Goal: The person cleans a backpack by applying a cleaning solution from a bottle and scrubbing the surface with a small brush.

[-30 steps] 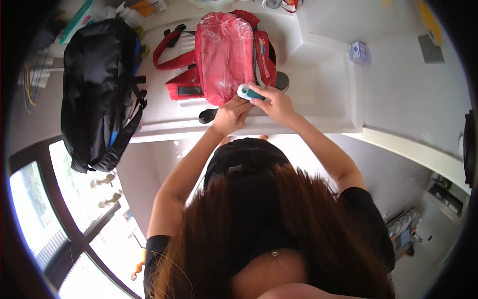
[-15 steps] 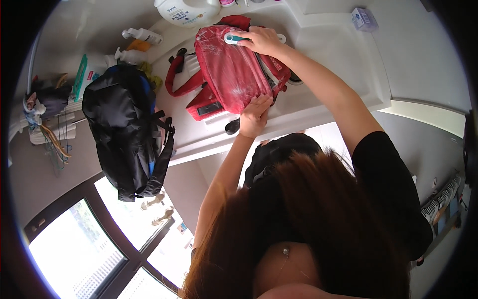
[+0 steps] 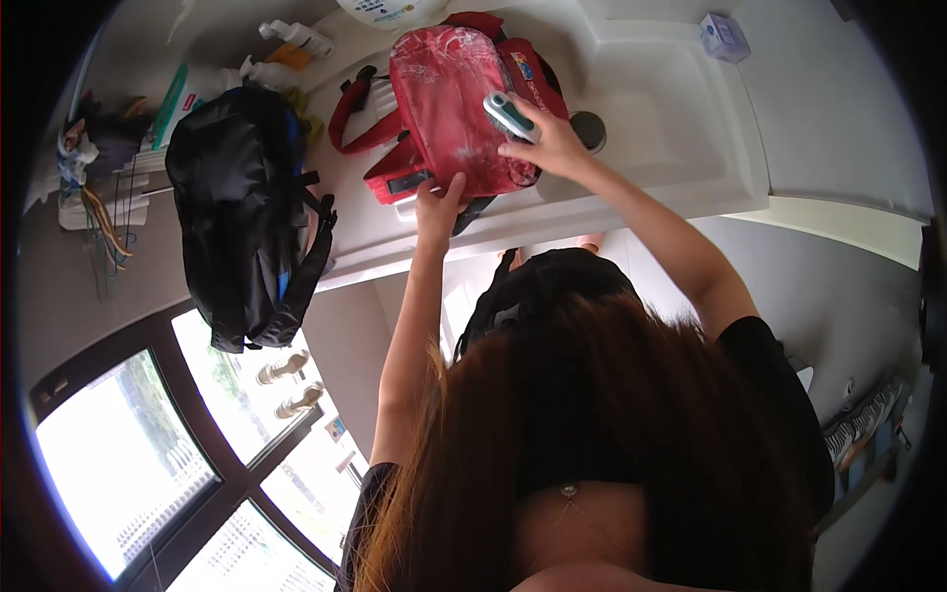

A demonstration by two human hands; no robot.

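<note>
A red backpack [image 3: 449,118] lies in the white sink, its front streaked with whitish suds, mostly near the top and the lower right corner. My right hand [image 3: 552,146] is closed around a green-and-white scrub brush [image 3: 511,116], tilted over the bag's right side; whether the bristles touch the fabric is hidden. At the bag's lower left edge, by a strap buckle, my left hand [image 3: 437,209] grips the fabric, with the thumb on top and the other fingers partly hidden. Red shoulder straps [image 3: 347,123] spread out to the left.
A black backpack [image 3: 237,217] hangs over the sink's left end. Behind it are pump bottles [image 3: 271,74]; a large white jug [image 3: 395,10] stands at the back. A round dark lid-like piece [image 3: 589,130] lies right of the bag. A purple box [image 3: 725,37] sits at the far right corner.
My right hand has brought the brush from the bag's top down toward its lower right. My left hand has shifted from the bag's front to its lower left edge. The view has shifted slightly.
</note>
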